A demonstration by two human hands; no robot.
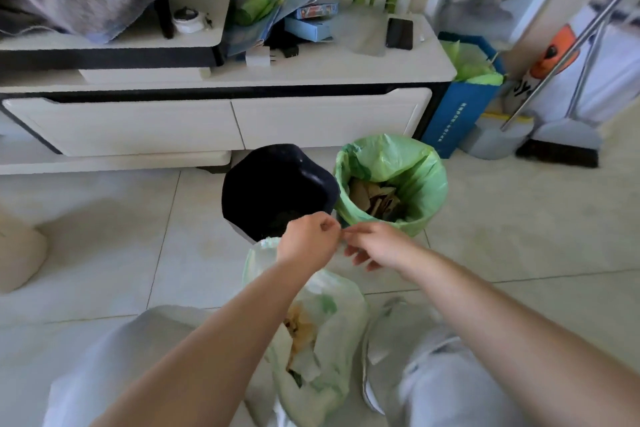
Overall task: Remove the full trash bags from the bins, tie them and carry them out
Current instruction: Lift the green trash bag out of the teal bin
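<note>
A pale green trash bag (322, 340) full of paper scraps sits on the floor between my knees. My left hand (308, 243) is closed on the bag's top edge. My right hand (377, 246) pinches the same thin strip of plastic just to the right, other fingers spread. Beyond my hands stands a black bin (277, 191) with no liner visible. Beside it on the right is a second bin lined with a green bag (415, 180), holding cardboard scraps.
A low white TV cabinet (221, 121) runs across the back with boxes, a green roll (254, 7) and a phone (400, 33) on top. A blue paper bag (457, 114), a dustpan and a broom (557, 149) stand at the right. Pale floor tiles surround the bins.
</note>
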